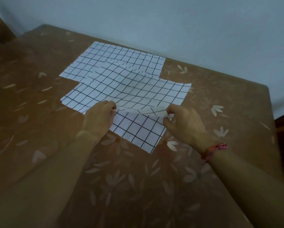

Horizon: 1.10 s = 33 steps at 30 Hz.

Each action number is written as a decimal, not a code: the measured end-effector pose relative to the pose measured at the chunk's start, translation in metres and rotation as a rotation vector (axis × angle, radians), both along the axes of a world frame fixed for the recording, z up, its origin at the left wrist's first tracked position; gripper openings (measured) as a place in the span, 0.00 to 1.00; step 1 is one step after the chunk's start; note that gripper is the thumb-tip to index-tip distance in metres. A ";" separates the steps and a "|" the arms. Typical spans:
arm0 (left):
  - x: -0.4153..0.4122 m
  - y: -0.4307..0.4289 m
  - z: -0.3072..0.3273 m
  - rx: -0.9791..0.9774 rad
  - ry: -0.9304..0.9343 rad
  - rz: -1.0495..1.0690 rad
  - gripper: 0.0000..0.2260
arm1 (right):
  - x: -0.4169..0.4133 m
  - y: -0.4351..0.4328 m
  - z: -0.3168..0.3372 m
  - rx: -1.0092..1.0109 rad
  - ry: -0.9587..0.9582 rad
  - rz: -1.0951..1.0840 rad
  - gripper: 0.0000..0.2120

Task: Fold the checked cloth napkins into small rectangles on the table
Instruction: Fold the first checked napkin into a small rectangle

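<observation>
Three checked napkins spread overlapping mid-tabletop (47, 162), on a brown flowered cover. Far napkin (121, 58) flat near the wall; near napkin (138, 130) flat by the wrists. Middle napkin (138, 91) lifted along its near edge, sagging between both hands. Left hand (99, 118): fingers pinching that edge's left part. Right hand (184, 124), pink thread bracelet (215, 149) at the wrist: fingers pinching its right part.
</observation>
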State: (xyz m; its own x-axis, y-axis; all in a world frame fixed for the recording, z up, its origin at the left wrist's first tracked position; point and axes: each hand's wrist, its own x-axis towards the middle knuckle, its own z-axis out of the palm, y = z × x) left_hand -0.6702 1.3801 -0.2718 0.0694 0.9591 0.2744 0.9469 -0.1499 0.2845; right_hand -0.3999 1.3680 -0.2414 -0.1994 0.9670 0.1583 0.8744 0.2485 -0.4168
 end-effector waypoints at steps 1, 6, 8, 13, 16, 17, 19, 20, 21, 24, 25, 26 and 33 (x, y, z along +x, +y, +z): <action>0.002 -0.009 0.003 -0.021 -0.011 0.006 0.04 | 0.001 -0.009 0.001 -0.007 0.009 0.006 0.06; 0.011 -0.059 0.012 -0.124 0.015 0.026 0.07 | 0.004 -0.056 0.012 -0.110 0.049 -0.004 0.05; 0.016 -0.078 0.014 -0.149 -0.002 0.021 0.08 | 0.007 -0.077 0.020 -0.149 0.043 -0.010 0.06; 0.024 -0.129 0.023 -0.173 -0.057 0.005 0.08 | 0.016 -0.130 0.029 -0.165 0.039 0.021 0.06; 0.031 -0.158 0.030 -0.173 -0.012 -0.020 0.06 | 0.020 -0.159 0.035 -0.178 0.049 0.019 0.05; 0.035 -0.167 0.032 -0.169 -0.008 -0.024 0.06 | 0.020 -0.169 0.036 -0.184 0.050 0.012 0.05; 0.044 -0.188 0.040 -0.157 -0.009 -0.040 0.06 | 0.021 -0.187 0.040 -0.213 0.046 -0.001 0.05; 0.049 -0.199 0.044 -0.161 -0.029 -0.063 0.07 | 0.021 -0.196 0.041 -0.233 0.045 -0.012 0.05; 0.055 -0.210 0.047 -0.165 -0.057 -0.090 0.08 | 0.022 -0.205 0.042 -0.251 0.045 -0.022 0.05; 0.077 -0.242 0.061 -0.164 -0.093 -0.199 0.09 | 0.025 -0.229 0.046 -0.284 0.035 -0.022 0.06; 0.084 -0.250 0.062 -0.168 -0.094 -0.257 0.09 | 0.026 -0.236 0.048 -0.293 0.031 -0.019 0.06; 0.091 -0.257 0.061 -0.176 -0.104 -0.310 0.09 | 0.027 -0.243 0.049 -0.307 0.027 -0.016 0.06; 0.122 -0.305 0.075 -0.153 -0.255 -0.378 0.04 | 0.038 -0.278 0.048 -0.386 -0.004 -0.047 0.06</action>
State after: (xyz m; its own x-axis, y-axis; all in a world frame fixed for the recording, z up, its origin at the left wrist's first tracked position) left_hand -0.5484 1.0748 -0.1970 0.3702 0.9101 0.1859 0.7312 -0.4090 0.5460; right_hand -0.3615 1.0900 -0.1939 -0.1536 0.9634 -0.2196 0.8827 0.0338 -0.4688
